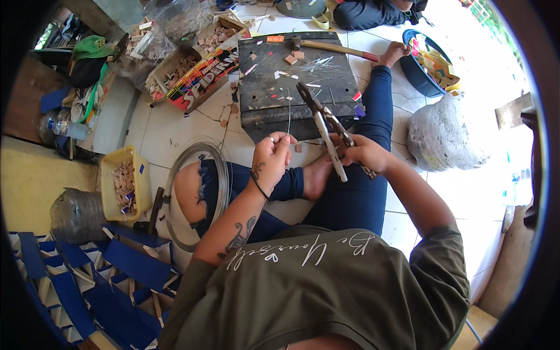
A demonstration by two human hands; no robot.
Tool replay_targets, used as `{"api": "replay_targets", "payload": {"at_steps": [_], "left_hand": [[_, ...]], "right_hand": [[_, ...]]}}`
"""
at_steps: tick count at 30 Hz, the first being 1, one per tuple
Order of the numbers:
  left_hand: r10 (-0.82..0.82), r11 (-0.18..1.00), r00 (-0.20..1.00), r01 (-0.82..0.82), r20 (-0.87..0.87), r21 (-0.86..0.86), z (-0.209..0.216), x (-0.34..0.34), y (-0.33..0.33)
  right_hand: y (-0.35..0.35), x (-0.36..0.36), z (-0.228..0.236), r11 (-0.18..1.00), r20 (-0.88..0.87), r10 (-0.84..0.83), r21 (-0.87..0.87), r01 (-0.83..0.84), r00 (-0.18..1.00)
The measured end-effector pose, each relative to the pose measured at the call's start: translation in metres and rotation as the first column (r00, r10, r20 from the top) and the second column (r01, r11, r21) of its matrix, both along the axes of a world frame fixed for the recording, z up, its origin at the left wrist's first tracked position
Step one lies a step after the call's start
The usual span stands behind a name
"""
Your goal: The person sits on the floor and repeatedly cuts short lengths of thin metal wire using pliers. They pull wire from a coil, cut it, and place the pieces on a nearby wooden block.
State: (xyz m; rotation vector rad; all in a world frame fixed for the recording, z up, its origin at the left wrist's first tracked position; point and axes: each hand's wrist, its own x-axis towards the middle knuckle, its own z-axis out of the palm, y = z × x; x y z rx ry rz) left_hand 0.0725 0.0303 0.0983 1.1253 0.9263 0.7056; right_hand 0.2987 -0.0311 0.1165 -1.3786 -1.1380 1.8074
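Observation:
My left hand (272, 156) pinches a thin straight wire (289, 114) between thumb and fingers, and the wire points up and away from me. In my right hand (366, 154) is a pair of worn metal pliers (321, 119). Their handles are spread, and the jaws point away to the left, apart from the wire. Beyond both hands stands a dark, scuffed work block (265, 87). Cut wire pieces (324, 65), small wooden chips (290, 59) and a wooden-handled hammer (335, 49) lie on top of it. A coil of wire (224, 195) rests by my left knee.
Left of the block, a printed carton (201, 79) holds wooden pieces. Nearer are a yellow bin (143, 181) of chips and stacked blue-and-white pieces (137, 265). A blue basin (421, 81) and a plastic-wrapped bundle (446, 134) stand right. Another person's dark-clothed leg (364, 14) shows at the far edge.

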Motion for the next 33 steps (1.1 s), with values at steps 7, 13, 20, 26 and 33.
{"api": "replay_targets", "payload": {"at_steps": [7,13,20,26,33], "left_hand": [[-0.042,0.999,0.998,0.043,-0.037,0.022,0.007,0.006,0.004],[-0.043,0.992,0.996,0.052,-0.076,0.115,0.009,0.007,0.006],[-0.095,0.989,0.991,0.105,-0.099,0.102,0.007,0.007,0.008],[-0.156,0.988,0.980,0.154,-0.123,-0.018,0.003,-0.004,0.001],[-0.075,0.997,0.990,0.070,-0.117,-0.045,-0.002,0.007,-0.005]], "right_hand": [[-0.009,-0.003,0.001,0.989,0.045,0.144,-0.042,-0.142,0.989],[-0.002,-0.002,0.001,0.987,0.103,0.158,-0.009,-0.158,0.982],[-0.001,-0.002,-0.006,0.996,0.138,0.086,-0.010,-0.086,0.987],[0.006,0.002,-0.015,0.995,0.223,-0.048,-0.074,0.066,0.974],[0.011,-0.002,-0.018,0.992,0.256,-0.088,-0.063,0.108,0.963]]}}
